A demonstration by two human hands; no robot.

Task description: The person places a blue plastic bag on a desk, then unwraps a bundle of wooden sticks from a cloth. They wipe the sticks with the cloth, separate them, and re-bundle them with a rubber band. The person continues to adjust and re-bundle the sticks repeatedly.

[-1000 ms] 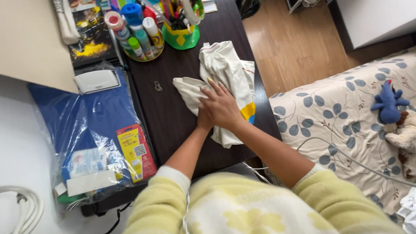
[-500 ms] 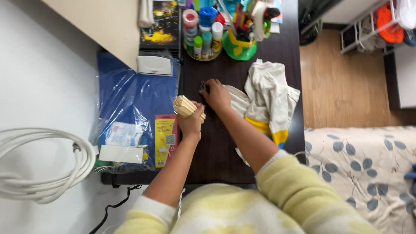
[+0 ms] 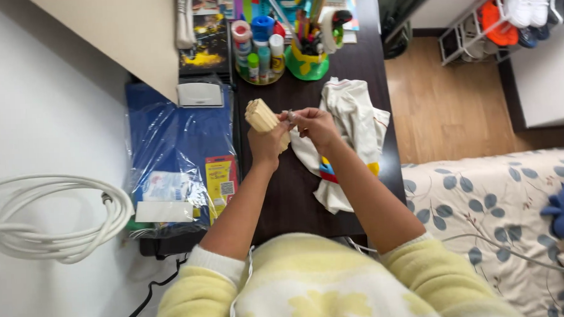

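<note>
Bare dark desk (image 3: 296,195) lies open below the hands, hemmed by the blue plastic-wrapped pack (image 3: 175,143) on the left, the crumpled cloth (image 3: 356,121) on the right, and bottles (image 3: 259,50) and a green pen cup (image 3: 306,57) at the back.

Sticks (image 3: 262,117) in left hand (image 3: 268,146), cloth (image 3: 350,128) on desk (image 3: 296,195) right of them, cup (image 3: 306,54) behind, packet (image 3: 175,156) left
</note>
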